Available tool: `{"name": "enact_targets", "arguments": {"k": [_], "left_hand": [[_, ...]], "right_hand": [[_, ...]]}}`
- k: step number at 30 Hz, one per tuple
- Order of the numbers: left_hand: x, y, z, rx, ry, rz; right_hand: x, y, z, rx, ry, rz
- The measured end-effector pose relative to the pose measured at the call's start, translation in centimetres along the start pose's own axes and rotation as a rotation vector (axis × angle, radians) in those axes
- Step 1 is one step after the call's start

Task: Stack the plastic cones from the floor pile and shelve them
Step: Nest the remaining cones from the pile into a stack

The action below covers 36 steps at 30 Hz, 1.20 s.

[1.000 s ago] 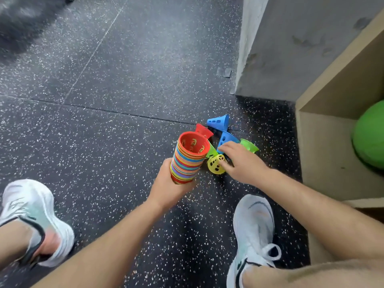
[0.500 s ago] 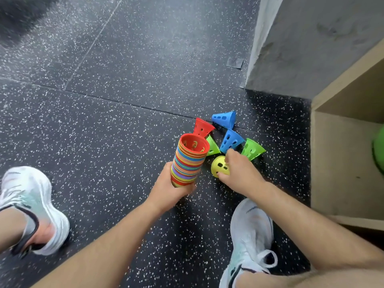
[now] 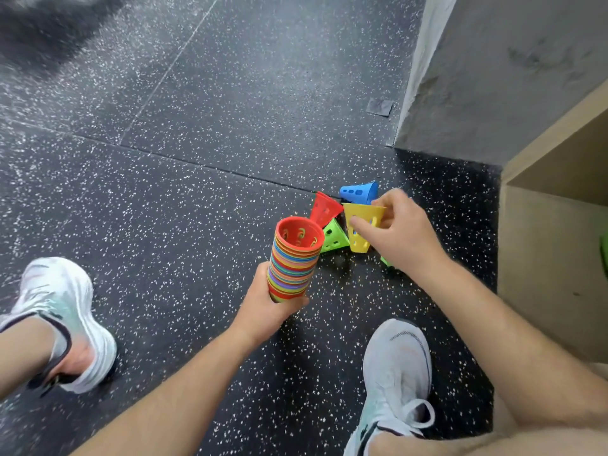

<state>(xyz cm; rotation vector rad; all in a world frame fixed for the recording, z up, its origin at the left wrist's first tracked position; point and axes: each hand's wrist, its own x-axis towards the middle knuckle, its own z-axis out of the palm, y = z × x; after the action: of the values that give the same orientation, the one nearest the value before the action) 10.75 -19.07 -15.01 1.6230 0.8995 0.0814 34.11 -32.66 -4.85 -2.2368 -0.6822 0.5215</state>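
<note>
My left hand grips the lower end of a tall stack of nested, many-coloured plastic cones, its open red mouth facing up. My right hand pinches a yellow cone by its wide rim and holds it off the floor, narrow end down, just right of the stack. Loose cones lie on the floor behind: a red cone, a blue cone and a green cone. A bit of another green cone shows under my right wrist.
The floor is dark speckled rubber. A grey concrete wall corner rises at the upper right. A wooden shelf unit stands at the right with something green at its edge. My two white shoes flank the hands.
My right hand has lifted the yellow cone off the floor and turned it narrow end down beside the stack. The view has shifted slightly; the left hand still holds the stack.
</note>
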Motion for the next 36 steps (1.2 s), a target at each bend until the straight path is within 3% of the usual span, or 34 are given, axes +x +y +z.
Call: {"name": "enact_targets", "arguments": {"k": [4, 7, 10, 14, 16, 26, 31, 36], "left_hand": [[-0.5, 0.8, 0.3, -0.008, 0.014, 0.02], [-0.5, 1.3, 0.4, -0.014, 0.012, 0.038], [-0.6, 1.6, 0.6, -0.05, -0.002, 0.061], [-0.7, 1.0, 0.5, -0.075, 0.044, 0.038], [-0.5, 0.6, 0.4, -0.096, 0.053, 0.018], [-0.7, 1.0, 0.7, -0.033, 0.026, 0.048], [0.0, -0.1, 0.4, -0.049, 0.027, -0.007], [0.5, -0.4, 0.5, -0.041, 0.001, 0.008]], "right_hand": [[-0.2, -3.2, -1.0, 0.258, 0.135, -0.172], [-1.3, -4.9, -0.1, 0.239, 0.103, -0.319], [-2.6, -4.7, 1.4, 0.102, -0.034, -0.439], [-3.3, -3.4, 2.6, -0.05, -0.314, -0.331], [-3.3, -2.8, 3.5, -0.091, -0.341, -0.408], [-2.2, -2.5, 3.3, 0.085, -0.082, -0.566], [-1.1, -1.7, 2.3, -0.187, 0.136, -0.858], [-1.2, -1.0, 2.4, -0.259, 0.194, -0.822]]}}
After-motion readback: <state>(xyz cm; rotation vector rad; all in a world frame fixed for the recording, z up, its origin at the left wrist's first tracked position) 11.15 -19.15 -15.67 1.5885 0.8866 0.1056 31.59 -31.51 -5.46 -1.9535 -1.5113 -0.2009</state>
